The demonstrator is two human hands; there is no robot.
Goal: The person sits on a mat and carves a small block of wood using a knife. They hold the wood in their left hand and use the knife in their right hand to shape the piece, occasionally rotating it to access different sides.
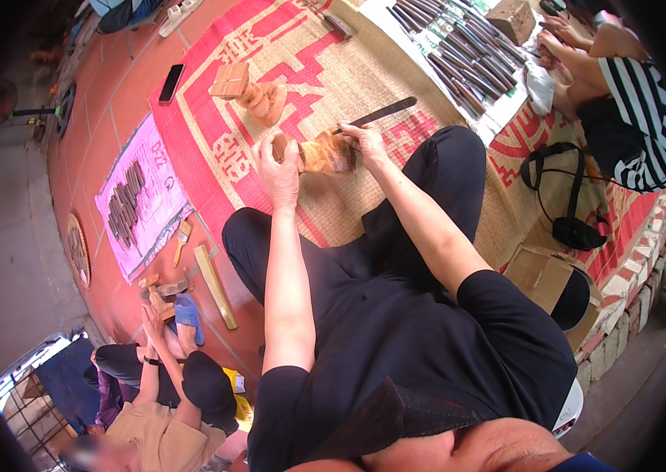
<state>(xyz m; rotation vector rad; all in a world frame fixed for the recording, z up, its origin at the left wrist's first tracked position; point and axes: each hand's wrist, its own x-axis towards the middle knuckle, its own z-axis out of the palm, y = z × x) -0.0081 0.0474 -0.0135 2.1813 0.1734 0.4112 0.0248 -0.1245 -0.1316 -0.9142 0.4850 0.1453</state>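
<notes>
The fingers of the left hand (278, 167) are curled shut around the near end of a wooden carving (319, 153), a pale brown block held just above the woven mat (364, 86) in front of the person's knees. The fingers of the right hand (366, 138) are closed on the handle of a long dark chisel (380, 115), whose blade end meets the top of the wooden carving while the rest of the tool slants up and away to the right. Both hands touch the carving, one at each end.

Both bare forearms run down to black sleeves, and the person sits cross-legged in black trousers (443, 181) on the mat, which is tan with a red pattern.

Just beyond the carving, a second wooden carving with a square base (248, 90) lies tipped on the mat. A dark phone (171, 82) lies on the mat's red border, further left. To the left, on the red tiled floor (112, 102), a pink sheet (144, 197) carries a row of dark tools. Near it lie a flat wooden stick (216, 285) and a small mallet (182, 237).

At the upper right a white cloth holds many dark-handled chisels (459, 55), and a wooden block (511, 19) lies beside them. A second person in a striped top (647, 118) sits there, hands by the tools. A black bag with straps (569, 220) and a cardboard box (541, 275) lie on the right. At the lower left a third person in a tan shirt (156, 429) holds a small piece of wood.
</notes>
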